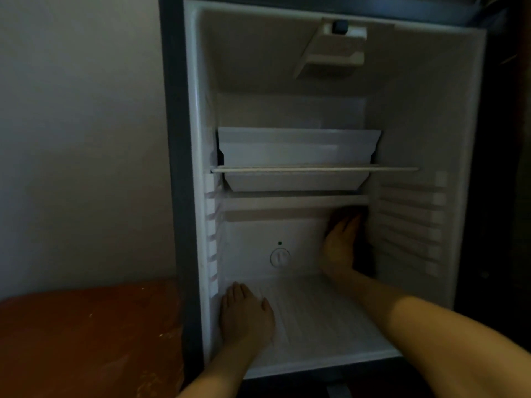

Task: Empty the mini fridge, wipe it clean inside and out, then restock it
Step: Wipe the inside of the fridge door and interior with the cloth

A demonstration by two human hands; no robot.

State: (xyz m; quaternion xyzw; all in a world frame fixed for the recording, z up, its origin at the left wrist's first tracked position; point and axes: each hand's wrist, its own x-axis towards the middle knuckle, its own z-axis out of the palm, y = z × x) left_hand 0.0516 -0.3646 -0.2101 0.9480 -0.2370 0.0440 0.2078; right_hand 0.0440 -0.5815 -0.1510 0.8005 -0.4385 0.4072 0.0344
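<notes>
The open mini fridge (416, 96) holds one wire shelf (313, 169) and one white tray (296, 150). Left hand (247, 317): flat on its floor, fingers pressed together. Right hand (340, 245): rear right corner, finger state cannot be told.

A plain pale wall (80, 124) rises in dim light behind a worn reddish-brown surface (86, 340) at lower left.
</notes>
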